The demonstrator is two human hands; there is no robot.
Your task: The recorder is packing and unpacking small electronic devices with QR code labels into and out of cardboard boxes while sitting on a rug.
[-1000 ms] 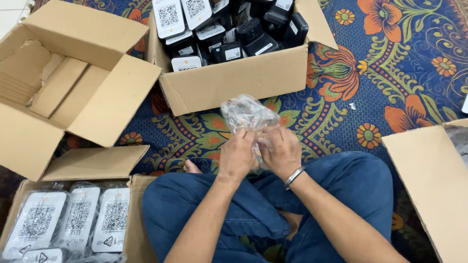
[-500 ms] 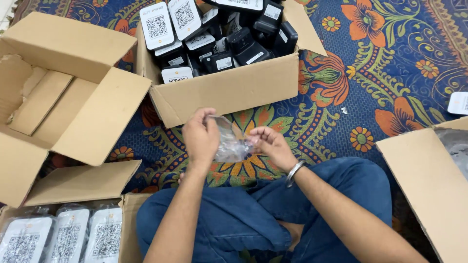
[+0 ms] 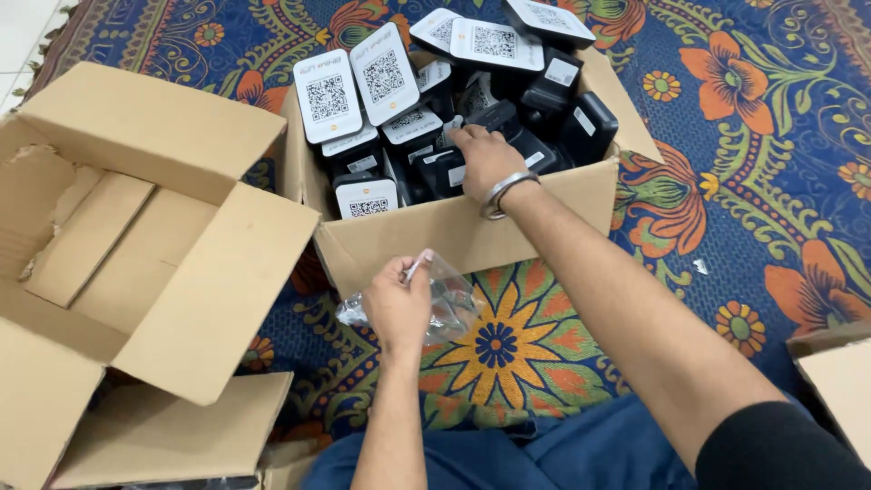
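Left hand (image 3: 396,304): clenched on a clear plastic bag (image 3: 446,304), held above the patterned rug (image 3: 726,136), just in front of the cardboard box (image 3: 472,231). Right hand (image 3: 485,159): inside that box, fingers resting on black devices (image 3: 544,100); grip cannot be determined.

I see a brown cardboard box (image 3: 472,227) at upper centre, full of black devices with white square-patterned labels (image 3: 385,73); an open brown box (image 3: 136,254) sits left.
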